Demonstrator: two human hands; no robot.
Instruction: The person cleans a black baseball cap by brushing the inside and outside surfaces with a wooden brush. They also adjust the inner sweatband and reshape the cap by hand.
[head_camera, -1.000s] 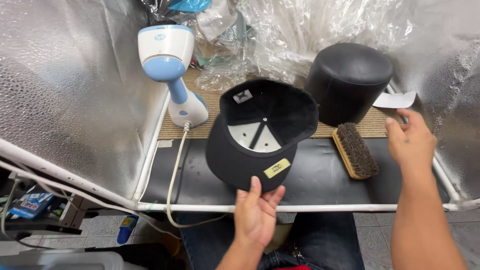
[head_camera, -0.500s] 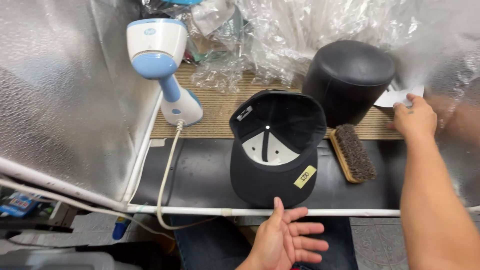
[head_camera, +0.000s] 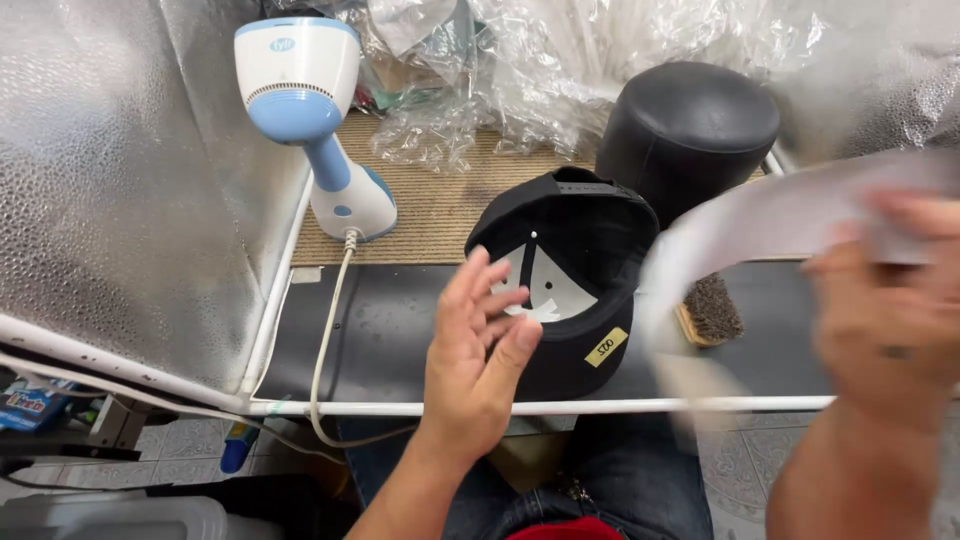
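In the head view, a black cap (head_camera: 565, 285) is seen lying upside down on the dark mat (head_camera: 380, 330), close to the mat's front edge and a little right of its middle, with a small yellow sticker (head_camera: 606, 346) showing on the brim. The left hand (head_camera: 475, 350), which half a second ago was held low in front of the white rail (head_camera: 540, 406), is now raised over the cap's near rim; its fingers are spread wide and nothing is held, and whether the rim is touched cannot be told. The right hand (head_camera: 885, 300), earlier set down at the far right corner on a white paper, has been brought forward and is blurred by motion; its fingers are closed on that strip of white paper (head_camera: 770, 215), which now sweeps across the brush (head_camera: 712, 310) at the right side of the mat. The cap itself has barely shifted. From this it is judged that the paper is being carried toward the cap while the free hand is readied to steady it. A steamer (head_camera: 310, 120) and a black dome form (head_camera: 690, 130) stand on the woven mat behind.
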